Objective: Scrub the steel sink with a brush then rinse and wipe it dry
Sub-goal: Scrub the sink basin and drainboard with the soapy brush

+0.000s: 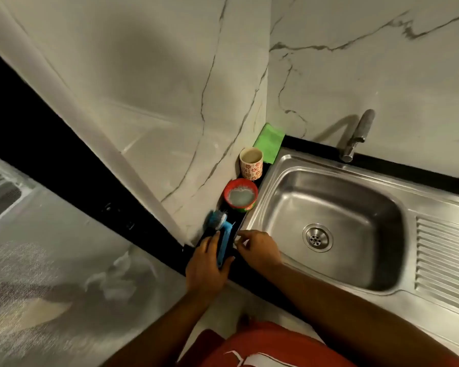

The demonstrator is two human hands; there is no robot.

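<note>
The steel sink (276, 165) fills the right half of the view, its basin dry-looking with a round drain (317, 237) in the middle. On the black counter strip left of it lies a blue brush (224, 234), bristles pointing away from me. My left hand (206, 266) is wrapped around the brush handle. My right hand (259, 251) rests on the sink's near-left corner, fingers curled with nothing in them. A green cloth (269, 143) leans in the far corner against the wall.
A red bowl (240, 194) with whitish liquid and a patterned cup (251, 163) stand on the black strip beyond the brush. The tap (355, 136) rises behind the sink. A ribbed drainboard (445, 260) lies right of the basin. Marble walls close off the left and back.
</note>
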